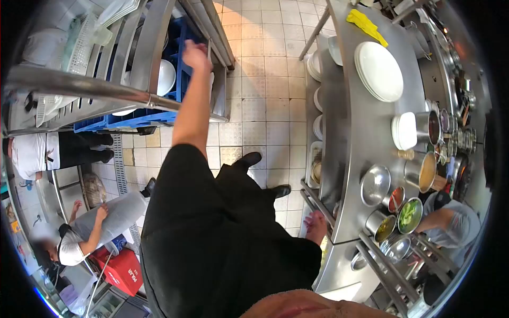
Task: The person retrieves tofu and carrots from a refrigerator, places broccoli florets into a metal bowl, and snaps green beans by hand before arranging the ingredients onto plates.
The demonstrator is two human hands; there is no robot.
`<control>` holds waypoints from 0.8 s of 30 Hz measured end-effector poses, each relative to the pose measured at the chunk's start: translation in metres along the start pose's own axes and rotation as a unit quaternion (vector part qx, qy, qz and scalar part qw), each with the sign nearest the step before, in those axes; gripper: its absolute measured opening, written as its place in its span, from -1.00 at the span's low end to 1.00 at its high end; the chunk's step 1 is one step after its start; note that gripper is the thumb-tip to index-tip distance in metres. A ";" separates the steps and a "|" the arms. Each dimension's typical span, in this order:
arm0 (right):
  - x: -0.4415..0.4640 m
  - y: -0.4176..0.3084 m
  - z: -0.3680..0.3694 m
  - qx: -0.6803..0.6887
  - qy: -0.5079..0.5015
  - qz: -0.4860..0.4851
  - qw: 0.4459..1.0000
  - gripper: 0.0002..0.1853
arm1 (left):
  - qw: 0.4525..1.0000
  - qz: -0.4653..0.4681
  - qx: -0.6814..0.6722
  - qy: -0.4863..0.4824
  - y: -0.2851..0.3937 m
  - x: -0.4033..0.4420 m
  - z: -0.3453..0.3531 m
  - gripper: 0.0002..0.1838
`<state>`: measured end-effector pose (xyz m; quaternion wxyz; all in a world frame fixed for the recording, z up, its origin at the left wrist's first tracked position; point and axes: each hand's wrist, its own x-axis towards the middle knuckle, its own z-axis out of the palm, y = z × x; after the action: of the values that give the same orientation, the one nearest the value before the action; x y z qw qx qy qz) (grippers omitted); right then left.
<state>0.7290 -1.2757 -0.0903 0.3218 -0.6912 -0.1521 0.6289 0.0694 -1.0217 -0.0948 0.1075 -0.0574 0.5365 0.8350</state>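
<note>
Blue rack (184, 74) at 10 to 11 o'clock, on the metal shelf unit (144, 55); that's the thing in work. White bowl (166, 78) sits inside, probably so it can't slide. I have the left hand (196, 56) at 11, at the rack's aisle-side edge; fingers look bent, can't tell how far or whether they grip. Right hand (316, 226) at 4 to 5, beside the rail (319, 201) under the worktop (360, 153); fingers loosely curled, nothing seen in them, contact unclear. Maybe it's there for balance. Plate stack (379, 71) at 2, flat on the worktop, likely for easy pickup. Tight spot: shelf frame just right of my left hand. Most room: tiled aisle (265, 79), 12 o'clock.
</note>
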 end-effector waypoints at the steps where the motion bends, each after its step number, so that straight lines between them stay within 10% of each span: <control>1: 0.000 0.008 0.012 -0.024 0.000 0.017 1.000 -0.74 | 0.989 -0.043 -0.057 0.128 0.014 0.032 0.007 -0.67; 14: 0.021 -0.007 0.084 -0.079 -0.030 0.045 0.995 -0.73 | 0.938 -0.114 -0.143 0.295 -0.015 0.214 -0.045 -0.57; 20: 0.042 -0.011 0.072 -0.091 -0.034 0.037 0.995 -0.75 | 0.962 -0.073 -0.247 0.088 -0.055 0.272 -0.066 -0.52; 24: 0.035 -0.003 0.063 -0.090 -0.011 0.041 0.995 -0.75 | 0.982 -0.049 -0.073 0.167 -0.033 0.216 -0.035 -0.55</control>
<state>0.6747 -1.2363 -0.1154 0.2303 -0.7158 -0.1829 0.6334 -0.1329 -1.0146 -0.1847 0.0527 -0.2305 0.4814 0.8440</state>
